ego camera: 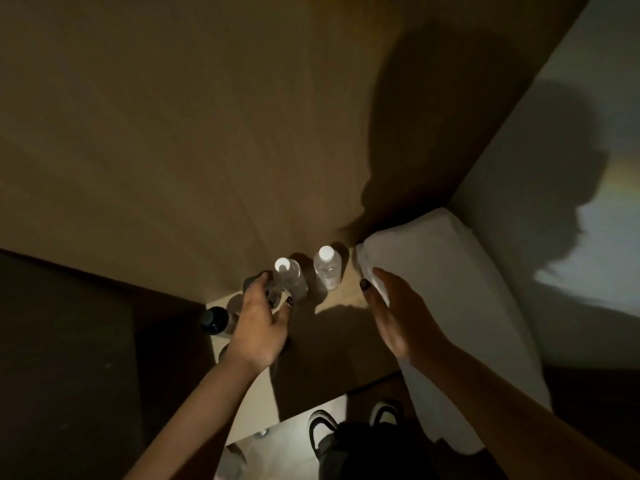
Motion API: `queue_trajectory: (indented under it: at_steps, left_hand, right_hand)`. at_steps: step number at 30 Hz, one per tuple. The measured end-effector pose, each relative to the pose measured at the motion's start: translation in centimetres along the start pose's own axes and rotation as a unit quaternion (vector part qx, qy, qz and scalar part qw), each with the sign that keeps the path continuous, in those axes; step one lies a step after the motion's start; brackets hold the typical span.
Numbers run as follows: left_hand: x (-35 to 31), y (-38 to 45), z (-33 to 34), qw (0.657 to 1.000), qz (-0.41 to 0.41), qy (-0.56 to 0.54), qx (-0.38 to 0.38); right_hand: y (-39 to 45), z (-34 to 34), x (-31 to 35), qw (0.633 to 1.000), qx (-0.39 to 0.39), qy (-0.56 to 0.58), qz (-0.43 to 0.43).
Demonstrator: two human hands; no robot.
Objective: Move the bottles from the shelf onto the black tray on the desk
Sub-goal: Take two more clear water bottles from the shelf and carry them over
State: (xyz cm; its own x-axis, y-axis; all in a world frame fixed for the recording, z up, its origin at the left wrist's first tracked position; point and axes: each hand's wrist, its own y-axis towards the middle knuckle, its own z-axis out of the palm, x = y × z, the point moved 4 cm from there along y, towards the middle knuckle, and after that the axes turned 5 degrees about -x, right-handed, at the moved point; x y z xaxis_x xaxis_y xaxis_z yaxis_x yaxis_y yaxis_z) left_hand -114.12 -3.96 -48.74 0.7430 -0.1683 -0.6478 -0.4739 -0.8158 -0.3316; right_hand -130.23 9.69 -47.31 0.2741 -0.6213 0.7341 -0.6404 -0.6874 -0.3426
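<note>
Looking down in dim light: wooden wall panel point(173, 133) fills most of the view, with a pale wall point(588, 168) at right carrying a dark head-shaped shadow. Below sits the light wood shelf point(346, 299), largely in shadow. A white folded cloth or pillow point(450, 289) lies along its right side, running from the back corner toward the viewer.

No readable writing anywhere; bottle labels are too dark and small to make out.

Left forearm comes up from bottom centre, left hand point(259, 323) back-up over the left part of the shelf, fingers curled round a small dark-capped bottle point(258, 285), thumb with dark nail polish pointing right. Right forearm enters from bottom right, right hand point(394, 313) held edge-on with palm facing left, fingers straight and together, holding nothing, fingertips just beside the white cloth; contact cannot be told.

Bottles, all on the shelf near the back wall: clear bottle with white cap point(289, 271) upright just beside the left hand's fingers; second clear white-capped bottle point(327, 266) upright to its right, near the cloth. Dark bottle with black cap point(216, 320) at the shelf's left edge, left of the wrist.

Black-and-white shoes point(322, 427) on pale floor at bottom.
</note>
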Motion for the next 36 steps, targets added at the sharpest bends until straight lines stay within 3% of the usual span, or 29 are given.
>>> queue_trajectory:
  at_steps: [9,12,19,22,28,32,36]
  left_hand:
    - [3.9,6.4,4.7,0.990,-0.002,-0.095,-0.102]
    - [4.8,7.9,6.2,0.990,0.003,-0.090,-0.108]
    - [5.8,10.6,7.2,0.994,0.041,-0.042,-0.090]
    - [5.6,10.7,6.6,0.993,0.058,-0.015,-0.102]
    - [5.9,7.2,3.8,0.981,-0.027,-0.093,-0.167]
    - [5.4,4.8,2.2,0.972,-0.065,-0.175,-0.143]
    - [4.4,3.6,2.1,0.975,-0.056,-0.210,-0.049]
  right_hand:
    - [2.0,6.8,-5.0,0.995,-0.057,0.024,-0.079]
    - [1.9,9.0,-7.2,0.997,0.007,0.068,-0.028]
    - [5.2,10.4,-8.0,0.995,-0.021,0.082,-0.056]
    - [6.6,11.0,-7.3,0.995,0.005,0.083,-0.053]
    - [8.1,12.5,-7.0,0.993,0.062,0.093,-0.040]
    - [8.2,13.8,-5.5,0.986,0.122,0.039,-0.107]
    - [7.6,15.3,-4.3,0.974,0.162,-0.010,-0.161]
